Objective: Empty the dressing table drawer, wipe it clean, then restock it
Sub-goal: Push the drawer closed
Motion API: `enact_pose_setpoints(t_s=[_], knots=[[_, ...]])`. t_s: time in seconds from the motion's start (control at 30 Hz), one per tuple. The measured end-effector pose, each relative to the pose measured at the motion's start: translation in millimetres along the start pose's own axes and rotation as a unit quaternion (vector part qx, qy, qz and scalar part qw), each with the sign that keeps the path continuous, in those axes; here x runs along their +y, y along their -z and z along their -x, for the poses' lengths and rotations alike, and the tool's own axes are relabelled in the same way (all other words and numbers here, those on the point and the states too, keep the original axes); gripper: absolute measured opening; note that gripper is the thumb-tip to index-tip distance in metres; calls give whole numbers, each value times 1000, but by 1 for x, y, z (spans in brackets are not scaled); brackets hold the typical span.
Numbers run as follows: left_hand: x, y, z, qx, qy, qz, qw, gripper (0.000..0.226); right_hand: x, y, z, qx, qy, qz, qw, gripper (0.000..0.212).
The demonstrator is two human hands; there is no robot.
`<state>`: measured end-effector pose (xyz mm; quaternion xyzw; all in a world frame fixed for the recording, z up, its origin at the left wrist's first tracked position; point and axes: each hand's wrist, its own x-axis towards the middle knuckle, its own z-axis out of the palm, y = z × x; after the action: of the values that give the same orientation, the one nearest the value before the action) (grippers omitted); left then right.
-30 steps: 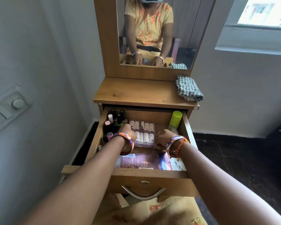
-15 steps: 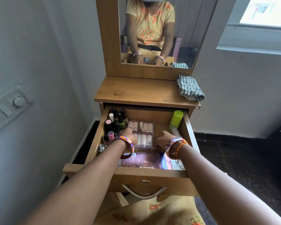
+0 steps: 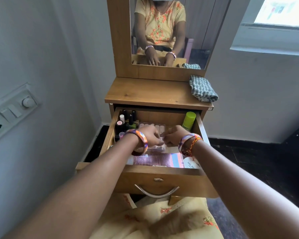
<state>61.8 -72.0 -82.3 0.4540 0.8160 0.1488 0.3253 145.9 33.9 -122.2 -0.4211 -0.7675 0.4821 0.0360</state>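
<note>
The wooden drawer [image 3: 162, 180] of the dressing table stands pulled out. In its middle lies a clear box of false nail tips [image 3: 152, 126]. My left hand [image 3: 149, 137] and my right hand [image 3: 174, 137] are both down on that box, fingers curled onto it and nearly touching each other. The hands hide the middle of the box. Several nail polish bottles [image 3: 126, 121] stand in the back left corner. A lime-green bottle [image 3: 189, 120] leans in the back right corner. A purple printed pack [image 3: 154, 160] and a white nail polish pack [image 3: 191, 163] lie at the front.
A folded checked cloth [image 3: 202, 88] lies on the right end of the table top [image 3: 145, 94], below the mirror [image 3: 193, 31]. A wall with a switch panel [image 3: 12, 109] is close on the left. Dark floor lies to the right.
Both hands have moved inward from the box's two sides and now meet over its middle. The view has tilted slightly; the drawer's contents have not shifted.
</note>
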Motion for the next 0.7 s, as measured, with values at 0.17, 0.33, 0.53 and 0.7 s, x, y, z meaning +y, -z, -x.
enact_pose_setpoints(t_s=[0.17,0.33,0.53,0.7], knots=[[8,7,18,-182,6,9,983,39,-25,10,32,-175,-18,130,976,25],[2,3,25,-236,8,-103,966,49,-33,16,50,-287,-53,179,940,15],[12,-4,38,-195,-14,-166,967,76,-31,22,59,-331,-52,216,917,31],[11,-6,38,-196,-8,-198,960,84,-32,23,65,-325,-60,214,919,37]])
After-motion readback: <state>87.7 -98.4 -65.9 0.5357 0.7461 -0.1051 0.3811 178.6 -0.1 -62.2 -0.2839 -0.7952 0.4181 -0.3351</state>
